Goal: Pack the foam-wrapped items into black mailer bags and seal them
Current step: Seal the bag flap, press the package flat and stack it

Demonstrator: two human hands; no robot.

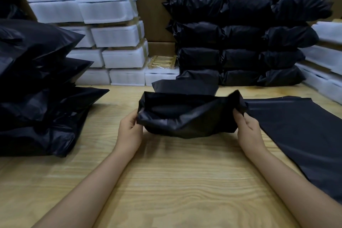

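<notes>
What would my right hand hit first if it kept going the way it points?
The right hand pinches the black bag, so that first; beyond it, probably the stacked parcels, though depth is unclear.

The mailer bag point(185, 116) pinched between my left grip point(129, 131) and right grip point(248, 127) is thin black plastic film, creased, with a dull satin sheen. The flat bags point(296, 135) are the same film, smoother and more matt. The packed bags point(240, 42) show wrinkled black film. The desk point(175, 181) is pale wood with visible grain and a smooth finish. The wrapped items point(114, 35) are covered in white foam sheet, soft and matt. The box point(157, 15) is brown matt cardboard with black print.
</notes>
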